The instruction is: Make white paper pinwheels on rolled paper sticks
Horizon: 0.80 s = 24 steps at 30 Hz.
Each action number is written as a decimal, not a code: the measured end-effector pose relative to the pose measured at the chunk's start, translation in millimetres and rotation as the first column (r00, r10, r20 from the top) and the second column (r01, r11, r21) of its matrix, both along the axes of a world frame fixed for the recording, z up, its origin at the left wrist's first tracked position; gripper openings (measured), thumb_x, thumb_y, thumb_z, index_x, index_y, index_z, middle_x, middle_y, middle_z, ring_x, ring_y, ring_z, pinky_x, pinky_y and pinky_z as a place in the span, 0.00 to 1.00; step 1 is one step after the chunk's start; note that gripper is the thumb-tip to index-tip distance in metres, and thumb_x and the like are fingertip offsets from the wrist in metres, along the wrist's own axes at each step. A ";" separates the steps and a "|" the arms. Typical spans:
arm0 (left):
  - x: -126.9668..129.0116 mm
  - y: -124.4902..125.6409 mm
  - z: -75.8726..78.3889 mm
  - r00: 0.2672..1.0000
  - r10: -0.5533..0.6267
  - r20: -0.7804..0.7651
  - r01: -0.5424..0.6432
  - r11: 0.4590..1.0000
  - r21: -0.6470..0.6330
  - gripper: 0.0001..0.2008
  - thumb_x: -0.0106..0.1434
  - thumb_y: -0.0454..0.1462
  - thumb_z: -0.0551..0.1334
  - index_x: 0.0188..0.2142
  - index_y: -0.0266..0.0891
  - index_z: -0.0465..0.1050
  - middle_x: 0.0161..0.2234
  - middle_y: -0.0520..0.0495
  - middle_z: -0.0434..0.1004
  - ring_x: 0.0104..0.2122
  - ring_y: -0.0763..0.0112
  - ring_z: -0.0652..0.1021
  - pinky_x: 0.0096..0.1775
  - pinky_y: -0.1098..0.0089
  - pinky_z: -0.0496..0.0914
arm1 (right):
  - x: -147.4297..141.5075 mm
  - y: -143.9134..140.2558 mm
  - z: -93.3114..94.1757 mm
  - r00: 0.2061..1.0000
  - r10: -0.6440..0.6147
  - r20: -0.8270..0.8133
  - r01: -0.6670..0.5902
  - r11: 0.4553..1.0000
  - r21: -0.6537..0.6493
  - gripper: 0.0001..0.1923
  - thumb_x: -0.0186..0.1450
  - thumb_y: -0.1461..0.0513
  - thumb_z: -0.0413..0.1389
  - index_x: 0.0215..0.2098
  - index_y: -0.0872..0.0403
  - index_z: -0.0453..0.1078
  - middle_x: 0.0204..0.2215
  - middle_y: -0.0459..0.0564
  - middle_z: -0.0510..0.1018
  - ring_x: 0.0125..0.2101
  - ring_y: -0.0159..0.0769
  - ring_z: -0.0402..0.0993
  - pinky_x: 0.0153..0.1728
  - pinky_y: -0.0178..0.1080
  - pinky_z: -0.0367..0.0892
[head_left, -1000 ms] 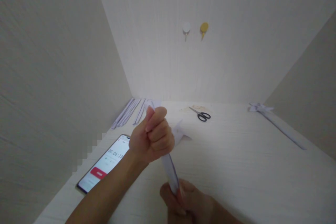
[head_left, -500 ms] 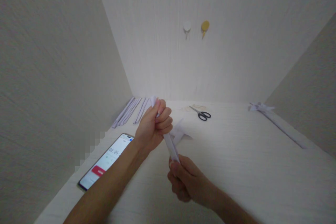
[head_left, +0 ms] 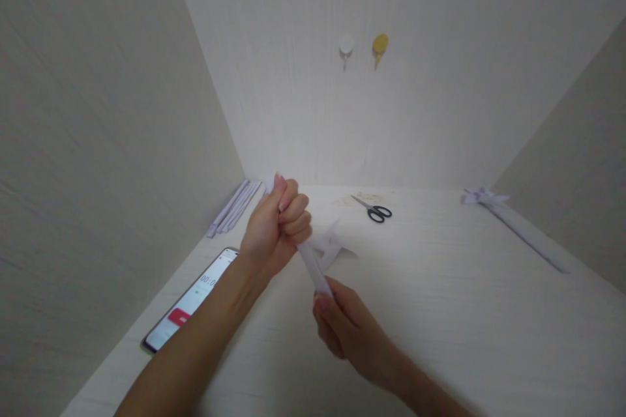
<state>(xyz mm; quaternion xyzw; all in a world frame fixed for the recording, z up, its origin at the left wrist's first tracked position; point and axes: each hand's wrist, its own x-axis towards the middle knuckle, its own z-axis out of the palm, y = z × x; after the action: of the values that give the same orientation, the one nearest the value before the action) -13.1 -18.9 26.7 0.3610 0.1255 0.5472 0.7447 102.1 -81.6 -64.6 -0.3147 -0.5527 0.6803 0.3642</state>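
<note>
The right hand (head_left: 345, 329) is brought up closer to the left hand (head_left: 276, 228) along the rolled paper strip (head_left: 313, 267).

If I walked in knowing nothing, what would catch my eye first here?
First, the two hands in the middle: the left hand is fisted around the upper end of a rolled white paper strip, and the right hand pinches its lower end. Next, a phone with a lit timer screen lies on the table at the left. Black-handled scissors lie near the back wall, under a white hook and a yellow hook.
</note>
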 end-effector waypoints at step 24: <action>-5.6 -4.7 6.6 0.995 0.097 0.033 -0.097 0.995 -0.007 0.20 0.63 0.40 0.41 0.15 0.37 0.48 0.12 0.59 0.37 0.09 0.84 0.42 0.10 0.80 0.40 | -0.8 -5.9 0.9 0.997 0.076 -0.027 -0.078 0.996 -0.051 0.16 0.59 0.49 0.43 0.23 0.52 0.50 0.13 0.35 0.50 0.11 0.21 0.43 0.12 0.26 0.42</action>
<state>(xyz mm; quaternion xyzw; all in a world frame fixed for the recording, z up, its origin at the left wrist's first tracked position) -18.7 -23.6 33.3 0.3434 0.1317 0.5884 0.7201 101.3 -87.5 -63.7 -0.2939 -0.5420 0.7119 0.3363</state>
